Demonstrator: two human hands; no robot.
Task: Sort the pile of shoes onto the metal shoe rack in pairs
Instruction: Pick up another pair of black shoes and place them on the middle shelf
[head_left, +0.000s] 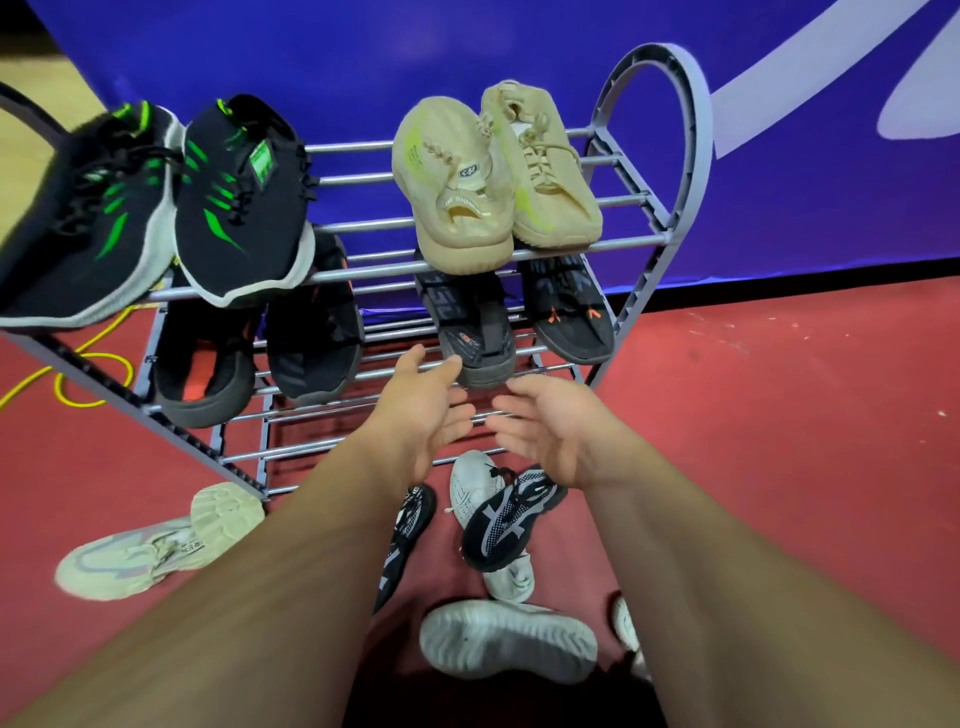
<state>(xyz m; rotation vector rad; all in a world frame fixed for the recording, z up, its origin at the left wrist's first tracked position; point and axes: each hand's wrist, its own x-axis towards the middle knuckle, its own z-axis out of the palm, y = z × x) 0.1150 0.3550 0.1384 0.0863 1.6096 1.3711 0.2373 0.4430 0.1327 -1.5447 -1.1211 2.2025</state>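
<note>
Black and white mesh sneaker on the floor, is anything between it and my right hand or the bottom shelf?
Nothing visible. The black and white mesh sneaker lies uncovered on a white sneaker, near the open right hand. The grey metal rack's lowest bars show no shoes.

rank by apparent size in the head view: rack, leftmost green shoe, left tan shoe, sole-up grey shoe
1. rack
2. leftmost green shoe
3. left tan shoe and sole-up grey shoe: too alike to rank
</note>
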